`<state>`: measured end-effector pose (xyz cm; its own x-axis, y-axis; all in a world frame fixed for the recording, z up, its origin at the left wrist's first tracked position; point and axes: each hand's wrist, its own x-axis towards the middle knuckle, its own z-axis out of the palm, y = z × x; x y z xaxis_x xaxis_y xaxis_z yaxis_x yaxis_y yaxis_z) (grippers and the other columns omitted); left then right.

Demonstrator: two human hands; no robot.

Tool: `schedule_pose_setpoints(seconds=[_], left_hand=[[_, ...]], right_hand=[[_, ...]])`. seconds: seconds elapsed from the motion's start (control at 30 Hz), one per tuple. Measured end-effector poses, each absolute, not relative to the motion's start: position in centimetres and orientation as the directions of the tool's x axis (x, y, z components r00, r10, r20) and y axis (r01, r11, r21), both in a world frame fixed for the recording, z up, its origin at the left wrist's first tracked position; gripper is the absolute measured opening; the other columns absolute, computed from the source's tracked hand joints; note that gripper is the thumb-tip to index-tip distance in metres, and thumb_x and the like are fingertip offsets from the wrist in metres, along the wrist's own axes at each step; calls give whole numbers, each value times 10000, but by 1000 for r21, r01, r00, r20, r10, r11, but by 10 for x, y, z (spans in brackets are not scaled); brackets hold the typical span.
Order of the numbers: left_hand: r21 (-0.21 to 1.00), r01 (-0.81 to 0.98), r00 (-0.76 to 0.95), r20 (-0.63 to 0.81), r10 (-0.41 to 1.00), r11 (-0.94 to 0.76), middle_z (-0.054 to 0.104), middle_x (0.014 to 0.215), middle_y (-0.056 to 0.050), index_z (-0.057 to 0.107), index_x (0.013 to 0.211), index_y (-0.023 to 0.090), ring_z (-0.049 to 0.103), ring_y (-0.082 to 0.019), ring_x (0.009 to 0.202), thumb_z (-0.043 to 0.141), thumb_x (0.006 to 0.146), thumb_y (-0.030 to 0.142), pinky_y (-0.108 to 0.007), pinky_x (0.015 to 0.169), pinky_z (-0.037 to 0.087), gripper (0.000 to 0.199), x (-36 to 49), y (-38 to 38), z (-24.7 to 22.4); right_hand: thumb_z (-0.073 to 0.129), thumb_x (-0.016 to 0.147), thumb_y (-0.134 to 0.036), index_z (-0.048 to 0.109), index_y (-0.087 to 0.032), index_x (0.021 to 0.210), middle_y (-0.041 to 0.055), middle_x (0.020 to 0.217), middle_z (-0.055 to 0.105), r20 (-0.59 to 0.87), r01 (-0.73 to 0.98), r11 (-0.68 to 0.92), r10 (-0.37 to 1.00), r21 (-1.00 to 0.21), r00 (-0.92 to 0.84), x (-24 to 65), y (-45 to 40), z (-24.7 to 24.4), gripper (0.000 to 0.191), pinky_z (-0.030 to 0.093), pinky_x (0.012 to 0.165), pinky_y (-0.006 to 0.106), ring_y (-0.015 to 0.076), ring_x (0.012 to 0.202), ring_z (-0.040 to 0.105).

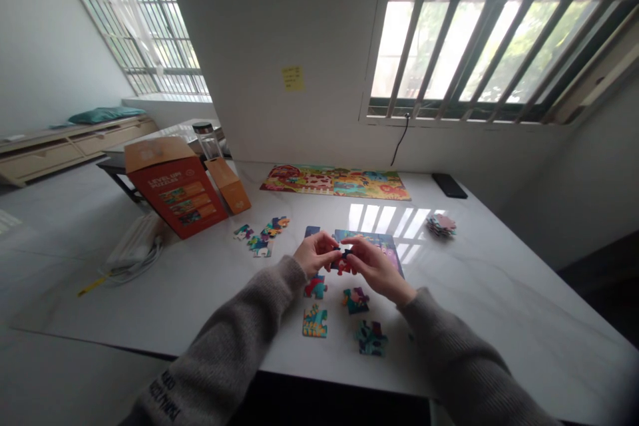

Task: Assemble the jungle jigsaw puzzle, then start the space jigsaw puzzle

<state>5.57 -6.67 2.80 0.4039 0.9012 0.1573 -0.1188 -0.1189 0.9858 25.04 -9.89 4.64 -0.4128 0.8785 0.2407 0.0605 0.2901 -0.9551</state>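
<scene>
My left hand (315,253) and my right hand (375,267) meet over a partly joined dark-blue jigsaw (387,241). Both are closed, fingertips pinched close together around a small dark puzzle piece (345,253); the fingers hide most of it. Below my left hand lie a red-and-teal puzzle piece (315,287) and a teal piece with yellow marks (315,321). Nearer my right wrist are a colourful piece (355,300) and a dark-green piece (371,338). The jigsaw's middle is covered by my hands.
Several loose pieces (262,237) lie to the left, and a pile of pieces (441,225) to the right. Behind is a finished long puzzle (334,182). A red puzzle box (177,190), an orange carton (228,186), a power strip (134,244) and a black phone (449,186) stand around.
</scene>
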Motion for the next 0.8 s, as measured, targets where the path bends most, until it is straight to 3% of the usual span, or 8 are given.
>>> schedule_pose_setpoints(seconds=[0.17,0.3,0.43,0.57,0.8], left_hand=[[976,-167,423,199,884,-140,644,667,20,556,1104,133,633,-123,562,801,770,434,-234,537,516,512,55,-69,30],[972,-167,373,215,903,-163,661,671,2,586,1065,118,619,-112,561,818,750,434,-231,555,503,503,53,-69,32],[973,-149,291,213,933,-176,677,675,-27,634,917,106,620,-113,539,813,734,488,-240,555,504,460,51,-64,30],[975,-150,265,200,943,-165,690,696,-42,656,884,104,624,-120,539,817,723,503,-250,555,515,459,50,-61,26],[961,-205,387,255,886,-187,692,815,-41,629,1135,126,695,-163,738,811,767,387,-296,723,562,486,53,-66,26]], right_hand=[[681,886,-455,584,-195,1008,-2,737,681,212,-116,186,936,-976,-280,251,-97,44,303,516,578,277,125,606,619],[740,833,-483,549,-198,897,17,764,724,170,-209,122,958,-970,-229,248,-99,44,349,599,682,357,174,675,710],[752,815,-508,555,-191,823,21,753,725,146,-144,115,963,-983,-226,246,-103,45,374,610,689,368,199,677,737],[734,828,-518,574,-185,776,10,682,698,209,-54,203,953,-978,-219,247,-104,44,373,566,578,298,174,604,708],[700,853,-518,526,-203,793,16,685,699,249,-29,248,960,-968,-124,245,-103,36,365,554,521,287,179,563,703]])
